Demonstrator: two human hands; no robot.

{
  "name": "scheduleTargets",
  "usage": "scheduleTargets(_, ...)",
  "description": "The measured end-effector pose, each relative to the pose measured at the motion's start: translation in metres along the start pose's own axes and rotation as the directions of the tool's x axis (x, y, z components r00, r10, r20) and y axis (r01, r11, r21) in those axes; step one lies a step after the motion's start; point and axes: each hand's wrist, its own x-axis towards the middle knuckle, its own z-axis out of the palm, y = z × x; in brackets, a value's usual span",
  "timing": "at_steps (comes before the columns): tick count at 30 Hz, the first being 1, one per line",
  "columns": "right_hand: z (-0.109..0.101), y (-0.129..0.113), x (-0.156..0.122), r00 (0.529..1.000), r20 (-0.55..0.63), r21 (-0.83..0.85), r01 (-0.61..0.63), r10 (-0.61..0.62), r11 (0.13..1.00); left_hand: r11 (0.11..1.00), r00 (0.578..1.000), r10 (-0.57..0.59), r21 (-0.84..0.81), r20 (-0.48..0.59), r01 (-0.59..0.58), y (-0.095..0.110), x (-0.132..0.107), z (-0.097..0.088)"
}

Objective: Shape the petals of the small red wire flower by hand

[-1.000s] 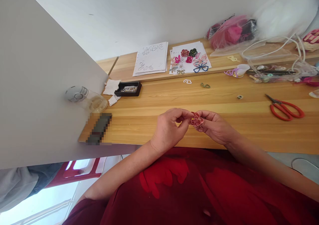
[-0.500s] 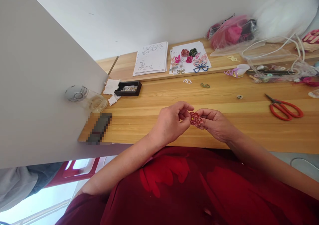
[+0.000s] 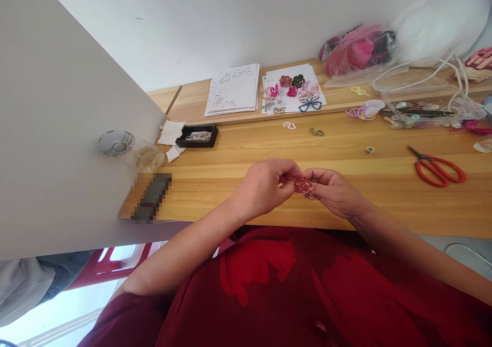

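Over the front of the wooden table (image 3: 215,183), a small dusty-red craft flower (image 3: 303,185) with layered petals and a yellow centre sits between my hands. My right hand (image 3: 332,190) pinches its right side between thumb and fingers. Curled at the flower's left edge, my left hand (image 3: 269,185) has its fingertips against the petals; whether they also hold something small there I cannot make out. Behind the hands lie a white looped piece (image 3: 289,125) and a green looped piece (image 3: 317,131).
Red-handled scissors (image 3: 438,168) and a small spool (image 3: 369,150) lie to the right. A black tray of beads (image 3: 197,136) and a glass bottle (image 3: 132,152) stand left. Finished flowers rest on paper sheets (image 3: 319,97) at the back; a clear box of supplies (image 3: 426,115) is right.
My left hand's fingertips have shifted slightly right, closer over the flower, hiding more of its left side. My right hand keeps its hold.
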Motion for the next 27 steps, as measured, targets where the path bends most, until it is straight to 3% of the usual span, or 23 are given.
scheduleTargets(9,0.002,-0.001,0.002,1.0,-0.012,-0.002,0.013,-0.013,1.0,0.947,0.965,-0.257,-0.19,0.044,0.261,0.0,0.011,0.003)
scheduleTargets(18,0.001,0.005,0.0,0.996,-0.069,0.199,-0.035,0.049,0.979,0.936,0.982,-0.187,-0.3,0.021,0.185,-0.003,0.007,0.006)
scheduleTargets(27,0.002,0.006,0.002,0.992,-0.112,0.171,-0.032,0.052,0.985,0.982,0.976,-0.185,-0.054,-0.112,0.18,-0.005,-0.003,0.004)
